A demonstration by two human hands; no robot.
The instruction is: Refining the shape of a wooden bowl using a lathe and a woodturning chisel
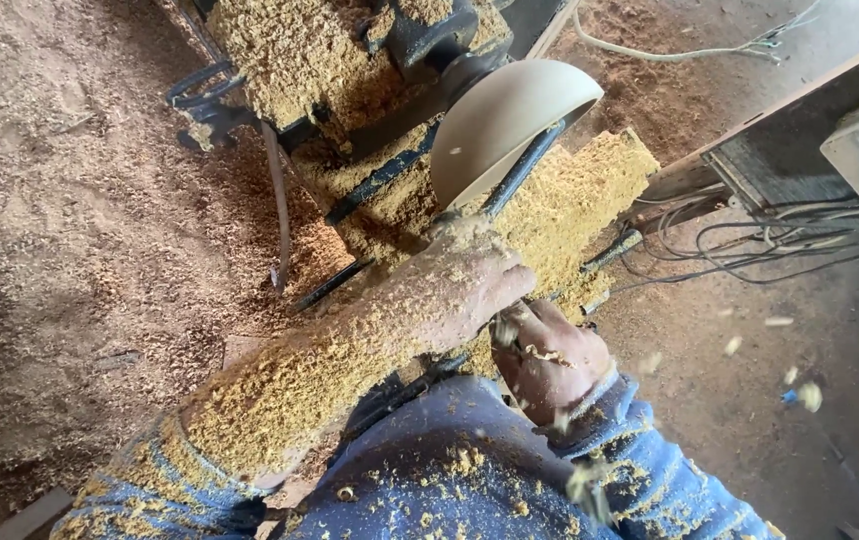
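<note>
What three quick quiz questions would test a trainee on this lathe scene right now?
1. True or false: the left hand is bare and clean.
2. What covers the lathe bed beneath the pale wooden bowl?
A. water
B. wood shavings
C. paint
3. Which hand sits nearer the person's body, behind the other?

Key
1. False: shavings coat the hand and forearm.
2. B, heaped wood shavings.
3. The right hand, closed around a tool handle that is mostly hidden.
</note>
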